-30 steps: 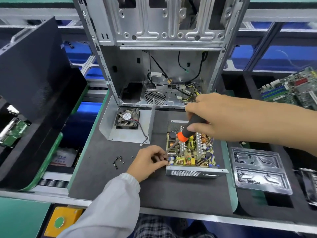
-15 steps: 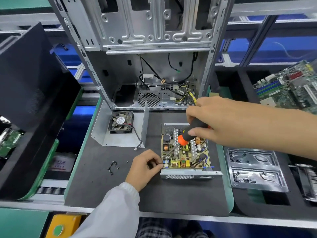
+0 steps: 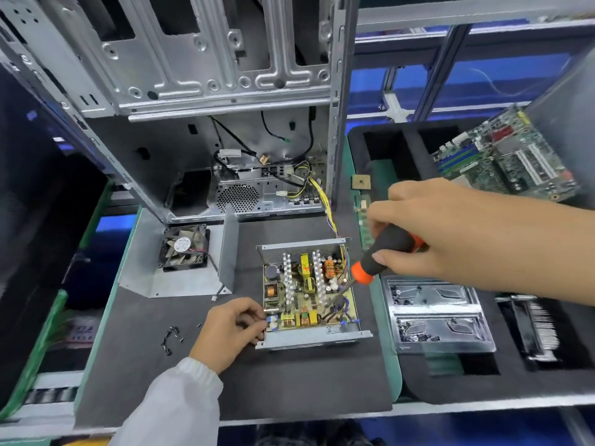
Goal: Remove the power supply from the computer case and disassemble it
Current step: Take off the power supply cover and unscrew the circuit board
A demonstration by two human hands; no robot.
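The opened power supply lies on the dark mat, its circuit board with heat sinks and coils exposed inside a metal tray. My left hand grips the tray's near-left corner. My right hand holds a screwdriver with a black and orange handle, its shaft angled down onto the right part of the board. Yellow wires run from the power supply up into the open computer case standing behind it.
The removed metal cover with a black fan lies to the left. Several loose screws sit on the mat. A clear plastic tray with screws lies to the right, a motherboard at far right, a black panel at left.
The view has drifted, so everything sits further right. The screwdriver tip moved from the board's left part to its right part. My left hand stays at the tray's corner.
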